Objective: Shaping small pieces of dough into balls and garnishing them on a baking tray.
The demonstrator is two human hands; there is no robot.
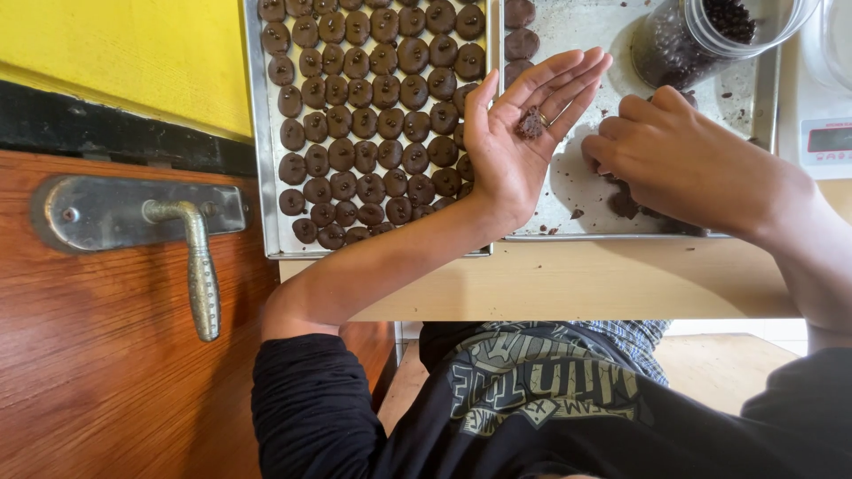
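Shaping step: the left hand [515, 146], fingers extended and together, cradles a dough lump [530, 122] beside the full tray [266, 177]. Right hand [683, 155], fingers curled, presses dough on the second tray [586, 232]; rolling the lump round seems due next

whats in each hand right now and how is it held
The left hand lies open, palm up, with a small lump of dark dough resting on the base of its fingers, not gripped. The right hand reaches into the right tray; any hold is hidden.

right hand [688, 160] fingertips: hidden | jar [710, 35]: top cut off | scale [827, 142]: cut by edge
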